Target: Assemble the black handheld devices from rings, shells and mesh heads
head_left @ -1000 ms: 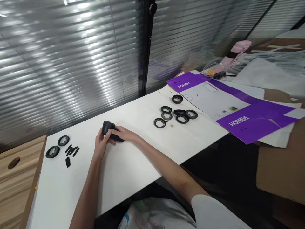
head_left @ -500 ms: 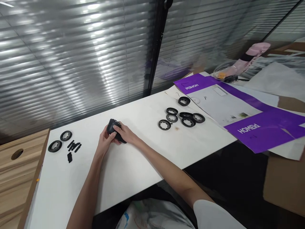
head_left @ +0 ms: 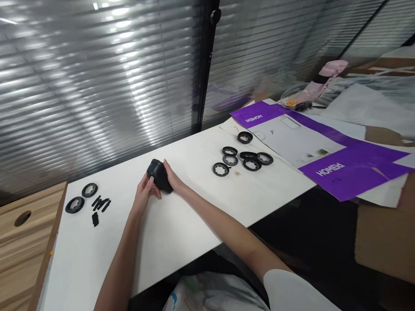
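Over the white table [head_left: 181, 224], toward its far edge, holding a black rounded part [head_left: 161, 176] between both hands, tilted. Gripping its left side with the left hand [head_left: 146, 191], thumb in front and fingers curled low; bracing its right side with the right hand [head_left: 174, 178], held flatter. Cannot tell whether lifted or resting on the surface. Off to the left, two black rings [head_left: 75, 204] near a cluster of black strips [head_left: 101, 203]. Farther right, seven more rings [head_left: 252, 165], some overlapping, near a purple-and-white cardboard sheet [head_left: 324, 168].
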`<state>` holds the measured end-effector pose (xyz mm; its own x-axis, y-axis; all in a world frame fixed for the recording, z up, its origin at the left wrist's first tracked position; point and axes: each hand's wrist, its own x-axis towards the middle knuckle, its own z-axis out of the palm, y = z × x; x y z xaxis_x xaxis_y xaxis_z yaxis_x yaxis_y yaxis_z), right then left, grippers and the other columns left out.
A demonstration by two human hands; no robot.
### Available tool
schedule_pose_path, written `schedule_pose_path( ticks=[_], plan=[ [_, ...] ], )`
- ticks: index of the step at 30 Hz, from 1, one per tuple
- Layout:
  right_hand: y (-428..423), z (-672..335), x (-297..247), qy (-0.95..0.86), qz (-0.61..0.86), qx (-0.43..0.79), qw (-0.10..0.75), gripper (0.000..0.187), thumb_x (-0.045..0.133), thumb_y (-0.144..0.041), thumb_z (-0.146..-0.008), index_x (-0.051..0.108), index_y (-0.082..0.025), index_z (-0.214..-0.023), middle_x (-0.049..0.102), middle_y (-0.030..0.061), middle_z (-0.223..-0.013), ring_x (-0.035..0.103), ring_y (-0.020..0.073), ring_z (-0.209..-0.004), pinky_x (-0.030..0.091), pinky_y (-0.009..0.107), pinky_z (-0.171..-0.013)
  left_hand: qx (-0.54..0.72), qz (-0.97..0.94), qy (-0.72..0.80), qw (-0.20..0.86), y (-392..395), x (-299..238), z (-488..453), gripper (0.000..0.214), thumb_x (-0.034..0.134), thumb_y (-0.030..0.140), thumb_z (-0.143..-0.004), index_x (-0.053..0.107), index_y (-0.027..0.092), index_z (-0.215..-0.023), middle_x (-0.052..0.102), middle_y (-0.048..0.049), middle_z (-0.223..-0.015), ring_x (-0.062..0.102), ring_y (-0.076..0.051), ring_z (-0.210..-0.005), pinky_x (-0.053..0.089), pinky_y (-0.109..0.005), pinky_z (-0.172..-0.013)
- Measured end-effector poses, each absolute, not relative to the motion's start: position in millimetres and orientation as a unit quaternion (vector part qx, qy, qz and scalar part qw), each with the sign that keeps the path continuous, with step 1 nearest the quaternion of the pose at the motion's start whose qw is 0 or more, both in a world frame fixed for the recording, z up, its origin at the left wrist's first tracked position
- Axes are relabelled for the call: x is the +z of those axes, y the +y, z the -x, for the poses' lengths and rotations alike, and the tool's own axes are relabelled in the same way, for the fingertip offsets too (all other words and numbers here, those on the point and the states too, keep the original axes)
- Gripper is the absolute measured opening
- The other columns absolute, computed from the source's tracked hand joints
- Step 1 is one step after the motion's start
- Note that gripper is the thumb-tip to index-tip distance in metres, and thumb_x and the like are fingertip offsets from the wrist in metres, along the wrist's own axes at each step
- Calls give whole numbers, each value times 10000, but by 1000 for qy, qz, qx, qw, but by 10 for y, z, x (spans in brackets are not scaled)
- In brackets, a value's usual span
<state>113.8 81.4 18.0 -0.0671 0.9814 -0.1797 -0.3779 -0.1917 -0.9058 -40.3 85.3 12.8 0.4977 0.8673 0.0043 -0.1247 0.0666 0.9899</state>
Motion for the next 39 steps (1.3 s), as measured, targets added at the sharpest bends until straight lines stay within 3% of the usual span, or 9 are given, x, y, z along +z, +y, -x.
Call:
schedule_pose_path(
  ticks=[4,7,10,13,19,22,28,33,39],
  plan=[
    [837,-1148,217,-296,404,683,532,845,270,-880,-959,666,-182,-696,616,62,-514,571,183,-455,458,280,-432,410,-547,332,650,877,114,403,622,753,597,-895,663,145,-1313,649,19,-637,636,-161,-521,579,-306,-564],
    [843,-1178,217,-281,392,703,523,828,318,-847,-980,672,-165,-670,651,89,-545,601,187,-485,499,282,-473,446,-528,353,631,904,103,410,643,836,552,-827,696,140,-1299,674,14,-690,635,-144,-551,588,-314,-629],
    [864,-1232,203,-250,380,702,547,687,480,-774,-986,691,-164,-749,700,81,-620,666,194,-571,559,277,-559,476,-519,388,595,926,104,425,627,909,498,-754,734,155,-1248,772,-68,-994,662,-122,-627,599,-328,-717],
    [918,-1303,190,-196,359,715,566,632,508,-734,-1004,707,-147,-878,739,94,-722,718,206,-658,608,295,-638,496,-509,408,574,925,116,429,607,946,476,-699,755,172,-1188,731,-138,-1296,706,-135,-734,609,-346,-778],
    [982,-1410,177,-122,295,737,595,705,388,-733,-1041,678,-91,-1067,750,149,-874,760,245,-770,648,372,-760,473,-529,422,564,890,136,379,638,977,486,-609,767,170,-1123,768,-158,-1195,751,-224,-870,625,-403,-826],
    [943,-1416,212,-124,301,743,585,654,393,-664,-1069,681,-81,-1134,763,164,-905,769,270,-810,652,404,-763,446,-555,426,558,868,143,345,614,965,488,-634,767,183,-1129,775,-153,-1195,770,-250,-922,612,-394,-853],
    [875,-1407,295,-112,302,724,609,513,449,-512,-1099,694,-63,-1128,762,160,-974,788,262,-891,647,371,-854,409,-556,457,561,844,117,293,707,963,486,-645,738,163,-1232,792,-117,-940,766,-265,-922,587,-387,-865],
    [878,-1461,250,-142,316,727,593,543,453,-568,-1081,688,-88,-1179,779,176,-988,781,302,-909,653,449,-831,440,-573,422,548,885,40,238,598,985,422,-627,764,183,-1129,755,-130,-1091,747,-249,-915,604,-340,-748],
    [867,-1527,220,-169,321,738,569,590,435,-601,-1077,677,-82,-1220,788,193,-1030,776,300,-925,644,474,-877,456,-597,407,519,925,-60,159,551,961,397,-665,773,211,-1149,678,-128,-1292,723,-214,-886,552,-265,-578]
  ],
)
